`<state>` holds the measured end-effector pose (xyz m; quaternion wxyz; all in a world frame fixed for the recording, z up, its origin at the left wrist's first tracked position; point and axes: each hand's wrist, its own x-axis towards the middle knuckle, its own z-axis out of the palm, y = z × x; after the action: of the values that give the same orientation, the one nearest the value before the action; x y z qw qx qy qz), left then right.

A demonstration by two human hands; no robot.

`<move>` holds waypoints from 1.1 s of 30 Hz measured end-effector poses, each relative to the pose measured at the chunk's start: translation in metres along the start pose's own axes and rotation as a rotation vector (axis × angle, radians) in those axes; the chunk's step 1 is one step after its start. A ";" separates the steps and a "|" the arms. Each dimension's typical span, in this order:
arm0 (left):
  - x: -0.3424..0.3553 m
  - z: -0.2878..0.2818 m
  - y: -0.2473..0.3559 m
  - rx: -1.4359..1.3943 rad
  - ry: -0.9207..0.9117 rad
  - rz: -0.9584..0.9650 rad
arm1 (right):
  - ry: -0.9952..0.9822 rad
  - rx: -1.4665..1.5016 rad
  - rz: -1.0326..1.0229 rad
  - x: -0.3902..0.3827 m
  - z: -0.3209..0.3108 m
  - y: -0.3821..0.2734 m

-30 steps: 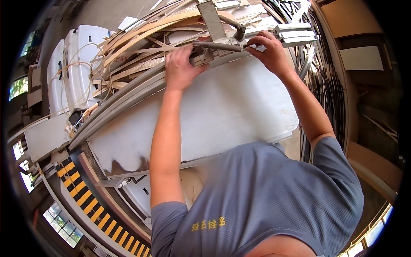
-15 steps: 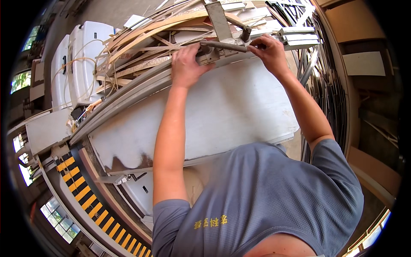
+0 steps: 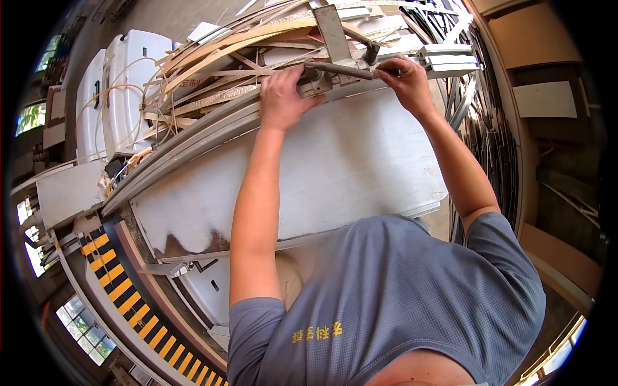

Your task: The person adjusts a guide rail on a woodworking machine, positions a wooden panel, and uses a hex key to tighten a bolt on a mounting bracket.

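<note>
A dark grey metal lever (image 3: 344, 69) lies crosswise over a metal clamp block (image 3: 320, 82) on the far rail of the machine. My right hand (image 3: 407, 82) pinches the lever's right end between thumb and fingers. Beside the lever's left end, my left hand (image 3: 281, 98) rests over the metal rail (image 3: 225, 110), its thumb stretched out to the right toward the block. Its fingertips are partly hidden on the far side. An upright flat metal plate (image 3: 331, 32) rises behind the lever, next to a short round post (image 3: 371, 53).
A worn white sliding table (image 3: 347, 154) lies under my forearms. Beyond the rail are heaped wood offcuts (image 3: 238, 38), with dark strips (image 3: 496, 141) at right. White machine housings (image 3: 122, 83) stand at far left, and a yellow-black striped edge (image 3: 122, 289) runs at near left.
The view has shifted very slightly. Both hands keep nearly the same places on the lever and the rail.
</note>
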<state>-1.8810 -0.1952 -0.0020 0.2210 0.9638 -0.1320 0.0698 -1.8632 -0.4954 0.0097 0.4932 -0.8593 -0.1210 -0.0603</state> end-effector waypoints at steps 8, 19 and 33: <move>-0.001 0.004 0.002 -0.003 0.168 0.086 | 0.010 0.003 0.024 -0.002 0.003 0.004; -0.001 -0.001 0.003 -0.016 0.137 0.093 | -0.078 -0.247 -0.232 0.006 -0.033 0.007; 0.021 0.009 0.019 -0.109 -0.043 0.035 | -0.494 -0.351 -0.305 0.068 -0.047 0.014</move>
<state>-1.8659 -0.2207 0.0019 0.2688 0.9492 -0.1570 0.0456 -1.7931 -0.5331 0.0369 0.2790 -0.8917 -0.3518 0.0565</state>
